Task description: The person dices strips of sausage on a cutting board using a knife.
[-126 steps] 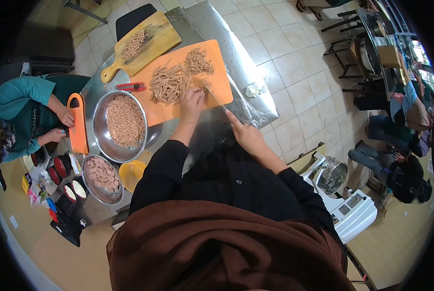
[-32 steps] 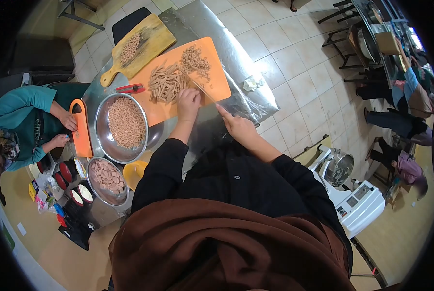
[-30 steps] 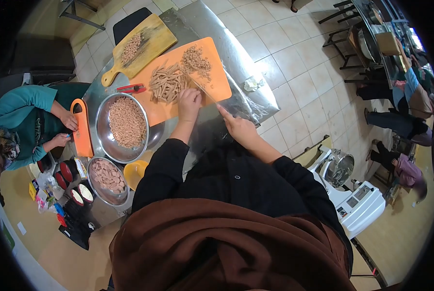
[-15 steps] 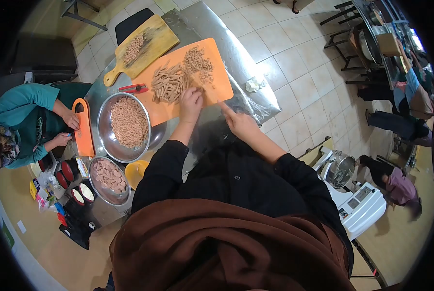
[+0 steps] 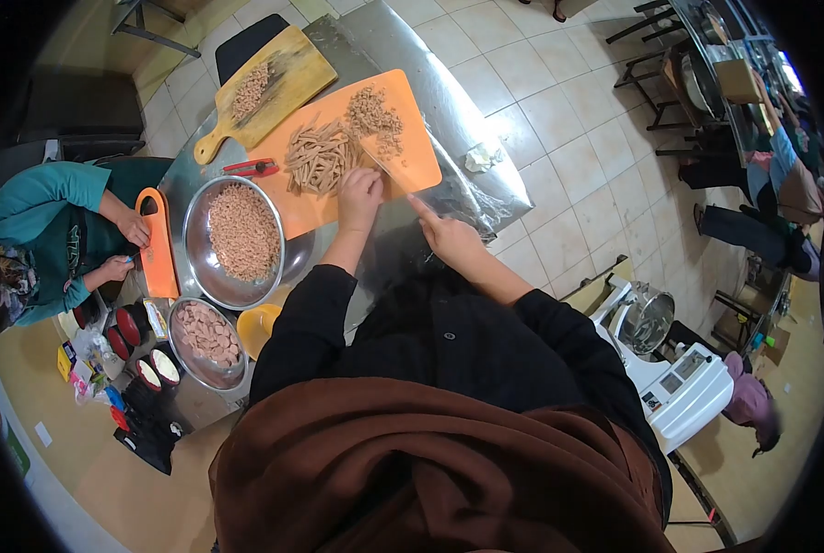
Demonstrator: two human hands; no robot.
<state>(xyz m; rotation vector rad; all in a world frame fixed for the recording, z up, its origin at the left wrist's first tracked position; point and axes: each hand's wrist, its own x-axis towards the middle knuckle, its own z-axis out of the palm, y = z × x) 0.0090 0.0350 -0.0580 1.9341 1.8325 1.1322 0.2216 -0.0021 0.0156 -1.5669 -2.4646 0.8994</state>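
On the orange board [image 5: 418,138], brown strips [image 5: 319,158] are lying beside the left hand [image 5: 360,191], whose curled fingers are hiding anything pinched. Farther right, the right hand [image 5: 453,241] is gripping a knife [image 5: 387,170], folded fingers mostly concealing its handle.

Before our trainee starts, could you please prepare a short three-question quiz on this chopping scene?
1. Multiple choice: which hand holds the knife? A) left; B) right; C) neither.
2. True or false: a small heap of chopped pieces lies on the wooden board.
3. Fill in the blank: the pile of strips lies on a cutting board coloured ____.

Key:
1. B, the right hand.
2. True.
3. Orange.
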